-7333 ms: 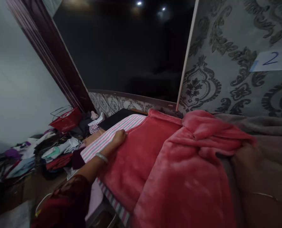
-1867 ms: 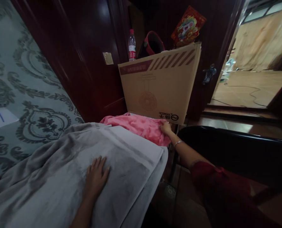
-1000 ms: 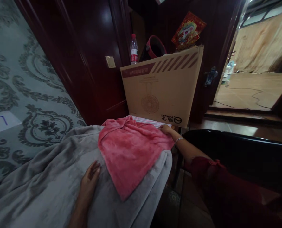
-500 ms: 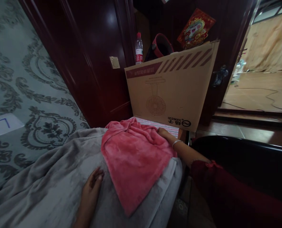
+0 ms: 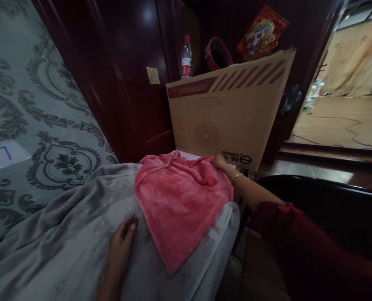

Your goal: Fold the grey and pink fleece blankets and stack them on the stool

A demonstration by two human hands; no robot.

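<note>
A pink plush blanket (image 5: 182,209) lies bunched at its far edge, with one pointed corner hanging toward me. Beneath it spreads a grey plush blanket (image 5: 79,234) over what looks like a bed. At the far right edge of the pink fabric, my right hand (image 5: 221,163) pinches a fold and holds it slightly raised; its fingertips are partly hidden. My left hand (image 5: 123,238) rests over the grey blanket, left of the pink one, fingers loosely bent and apart with nothing in them.
A large cardboard box (image 5: 223,113) stands behind the bed, with a plastic bottle (image 5: 186,58) beyond its top edge. To the right is a big black tub (image 5: 324,188). Patterned wallpaper (image 5: 63,163) covers the left wall, and a doorway opens at far right.
My right hand has shifted slightly up and to the right, pulling the far edge of the pink blanket up with it. My left hand stays nearly in place.
</note>
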